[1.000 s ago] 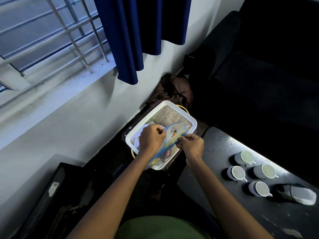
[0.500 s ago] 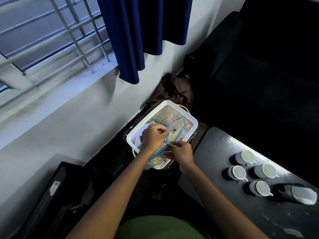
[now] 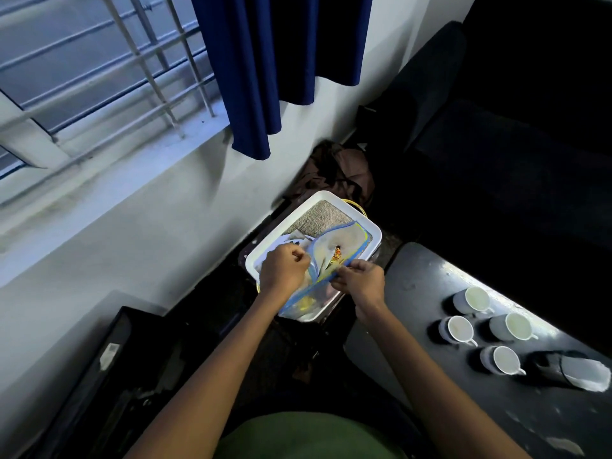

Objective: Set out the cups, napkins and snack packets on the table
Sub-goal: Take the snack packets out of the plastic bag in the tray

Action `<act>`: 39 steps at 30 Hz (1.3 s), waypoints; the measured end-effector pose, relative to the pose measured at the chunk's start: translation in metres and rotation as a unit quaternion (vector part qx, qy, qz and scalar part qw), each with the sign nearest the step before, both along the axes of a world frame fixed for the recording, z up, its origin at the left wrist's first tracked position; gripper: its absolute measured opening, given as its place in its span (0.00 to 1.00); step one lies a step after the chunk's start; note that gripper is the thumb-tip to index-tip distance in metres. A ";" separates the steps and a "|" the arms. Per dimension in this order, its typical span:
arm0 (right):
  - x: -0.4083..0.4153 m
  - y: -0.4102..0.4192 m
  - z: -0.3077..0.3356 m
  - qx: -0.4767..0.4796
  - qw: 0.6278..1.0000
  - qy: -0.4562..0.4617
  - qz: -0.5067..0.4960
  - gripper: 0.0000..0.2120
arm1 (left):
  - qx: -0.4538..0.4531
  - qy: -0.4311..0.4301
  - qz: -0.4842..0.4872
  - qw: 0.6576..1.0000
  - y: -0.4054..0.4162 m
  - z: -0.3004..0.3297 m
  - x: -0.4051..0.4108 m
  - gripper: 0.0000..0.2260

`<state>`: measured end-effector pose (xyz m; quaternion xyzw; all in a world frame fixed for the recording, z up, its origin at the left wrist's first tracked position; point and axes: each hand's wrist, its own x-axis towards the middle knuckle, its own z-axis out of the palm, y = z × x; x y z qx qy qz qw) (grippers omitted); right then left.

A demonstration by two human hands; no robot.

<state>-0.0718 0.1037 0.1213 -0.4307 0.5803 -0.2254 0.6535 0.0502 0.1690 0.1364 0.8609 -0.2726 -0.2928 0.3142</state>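
compared with half a second ago you are pulling the clear blue-edged pouch [image 3: 334, 260] wider over the white tray [image 3: 371, 231], left hand [image 3: 283, 271] and right hand [image 3: 361, 283] both pinching its rim, exposing snack packets [image 3: 336, 254] inside while four cups [image 3: 486, 329] are sitting on the table [image 3: 414, 276] at right.

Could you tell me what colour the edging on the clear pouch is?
Blue edging on the pouch, seen in the head view.
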 end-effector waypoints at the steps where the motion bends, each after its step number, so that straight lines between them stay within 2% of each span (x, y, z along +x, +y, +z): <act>1: -0.002 -0.002 0.000 0.000 1.000 -0.002 -0.011 0.08 | -0.007 0.005 0.015 1.000 0.001 -0.001 0.003 0.07; 7: -0.007 -0.001 0.004 0.010 0.999 -0.027 -0.027 0.04 | -0.045 0.052 0.037 0.997 0.001 -0.001 0.000 0.08; 11: -0.001 0.017 0.007 0.038 0.998 -0.019 0.041 0.10 | -0.076 0.072 0.047 0.993 -0.003 0.004 -0.009 0.07; 15: 0.003 0.029 0.003 0.058 0.995 -0.012 0.075 0.07 | -0.076 0.062 0.037 0.995 -0.002 0.005 -0.013 0.06; 18: 0.002 0.026 0.002 0.054 0.997 -0.010 0.057 0.08 | -0.034 0.059 0.003 0.998 0.002 0.004 -0.014 0.03; 21: 0.000 0.023 0.003 0.050 0.998 -0.018 0.047 0.07 | 0.032 0.047 -0.066 0.996 0.006 0.001 -0.016 0.08; 23: 0.000 0.023 0.002 0.049 0.997 -0.022 0.049 0.06 | 0.038 0.038 -0.077 0.996 0.007 0.001 -0.018 0.08; 28: -0.002 0.019 0.000 0.045 0.998 -0.016 0.031 0.07 | 0.018 0.023 -0.019 0.999 0.010 -0.001 -0.010 0.06; 34: -0.015 0.010 -0.005 0.044 0.999 -0.002 -0.021 0.09 | -0.015 0.049 0.068 0.996 0.015 -0.007 0.007 0.07; 39: -0.031 0.001 -0.014 0.040 0.997 0.033 -0.059 0.09 | -0.023 0.048 0.102 0.993 0.023 -0.009 0.022 0.06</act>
